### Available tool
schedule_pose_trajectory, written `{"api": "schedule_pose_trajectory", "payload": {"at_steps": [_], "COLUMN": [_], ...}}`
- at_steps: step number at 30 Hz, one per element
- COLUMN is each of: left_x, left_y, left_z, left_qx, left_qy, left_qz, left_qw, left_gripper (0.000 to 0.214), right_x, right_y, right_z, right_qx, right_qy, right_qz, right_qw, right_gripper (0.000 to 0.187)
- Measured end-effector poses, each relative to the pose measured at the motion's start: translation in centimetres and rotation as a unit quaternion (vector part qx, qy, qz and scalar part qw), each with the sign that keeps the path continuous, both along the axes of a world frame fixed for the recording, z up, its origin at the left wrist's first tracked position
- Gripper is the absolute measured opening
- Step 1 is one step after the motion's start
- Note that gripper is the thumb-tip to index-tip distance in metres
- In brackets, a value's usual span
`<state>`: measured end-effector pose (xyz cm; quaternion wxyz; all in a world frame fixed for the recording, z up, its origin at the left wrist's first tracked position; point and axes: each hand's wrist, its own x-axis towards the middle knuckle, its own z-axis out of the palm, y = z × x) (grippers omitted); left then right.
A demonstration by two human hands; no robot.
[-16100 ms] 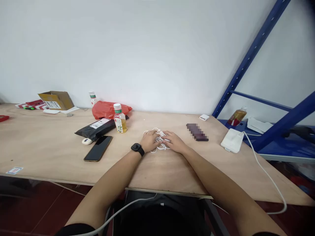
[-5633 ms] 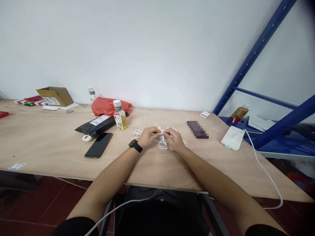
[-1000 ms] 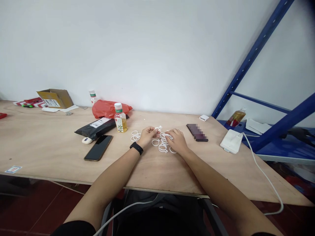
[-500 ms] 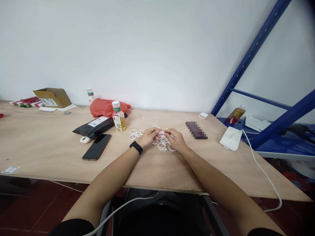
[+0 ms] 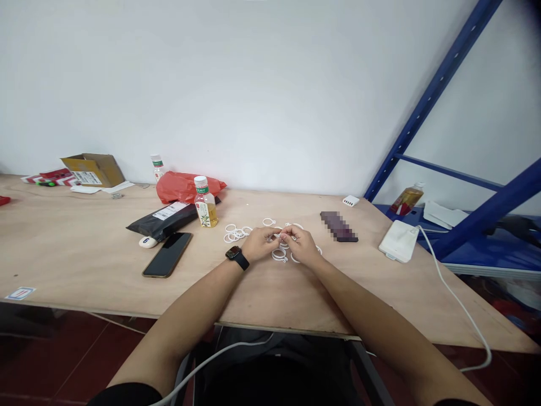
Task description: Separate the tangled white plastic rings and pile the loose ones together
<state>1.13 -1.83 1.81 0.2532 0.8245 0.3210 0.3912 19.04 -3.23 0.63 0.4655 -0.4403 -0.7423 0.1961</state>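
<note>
My left hand [image 5: 258,245], with a black watch [image 5: 237,257] on the wrist, is closed in a pinch above a loose heap of white rings. My right hand [image 5: 301,246] is pinched too, its fingertips meeting those of the left. Between them is a white curtain ring, mostly hidden by the fingers. More white curtain rings [image 5: 279,255], thin and with small eyelets, lie under and around both hands. Another group of rings [image 5: 234,233] is just left of my left hand, and a single ring [image 5: 267,222] lies beyond the fingertips.
On the wooden table [image 5: 270,299], a drink bottle [image 5: 205,208], black parcel [image 5: 163,221], red bag [image 5: 181,189] and phone [image 5: 168,255] are at left. A blurred dark object [image 5: 338,226] and white power bank [image 5: 397,241] with a cable are at right, beside a blue rack [image 5: 431,107].
My hands have drawn together until the fingertips meet, and my left wrist has turned so the watch face shows. The ring between the fingers is now more hidden. The view shifted slightly.
</note>
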Motion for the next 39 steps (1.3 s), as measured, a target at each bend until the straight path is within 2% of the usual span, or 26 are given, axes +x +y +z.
{"api": "schedule_pose_trajectory", "payload": {"at_steps": [2, 4, 8, 10, 14, 19, 21, 27, 33, 39], "left_x": [-0.3, -1.1, -3.8, -4.7, -4.2, -2.3, -2.2, -2.9, -2.9, -2.9], "left_y": [0.3, 1.0, 3.1, 3.8, 3.9, 2.7, 2.4, 2.4, 2.8, 2.6], "left_z": [0.3, 0.4, 0.0, -0.6, -1.5, -1.5, -1.4, -0.9, -0.8, -1.0], "left_qx": [0.023, 0.048, 0.045, 0.026, 0.043, 0.048, 0.039, 0.044, 0.034, 0.051], "left_qy": [0.036, 0.085, 0.177, 0.199, 0.182, 0.198, 0.187, 0.237, 0.316, 0.331], "left_qz": [0.003, 0.033, 0.205, 0.243, 0.21, 0.086, 0.058, 0.087, 0.088, 0.09], "left_qw": [0.999, 0.995, 0.962, 0.949, 0.959, 0.975, 0.98, 0.967, 0.944, 0.938], "left_gripper": [0.031, 0.034, 0.029, 0.023, 0.028, 0.026, 0.029, 0.029, 0.03, 0.025], "right_x": [0.0, 0.1, 0.6, 0.8, 0.8, 0.9, 1.0, 1.0, 0.9, 0.6], "right_y": [0.2, 0.4, 1.0, 1.2, 1.4, 1.5, 1.5, 1.5, 1.6, 0.7], "right_z": [-0.3, -0.5, -0.7, -0.7, -0.8, -0.9, -0.9, -1.0, -1.1, -0.6], "right_qx": [-0.005, 0.004, 0.049, 0.065, 0.081, 0.089, 0.088, 0.089, 0.089, 0.105], "right_qy": [0.008, 0.007, -0.066, -0.112, -0.159, -0.182, -0.187, -0.194, -0.201, -0.268], "right_qz": [0.007, -0.002, -0.036, -0.035, -0.016, -0.005, -0.008, 0.001, 0.005, 0.087], "right_qw": [1.0, 1.0, 0.996, 0.991, 0.984, 0.979, 0.978, 0.977, 0.976, 0.954], "right_gripper": [0.019, 0.021, 0.024, 0.02, 0.015, 0.015, 0.015, 0.015, 0.015, 0.025]}}
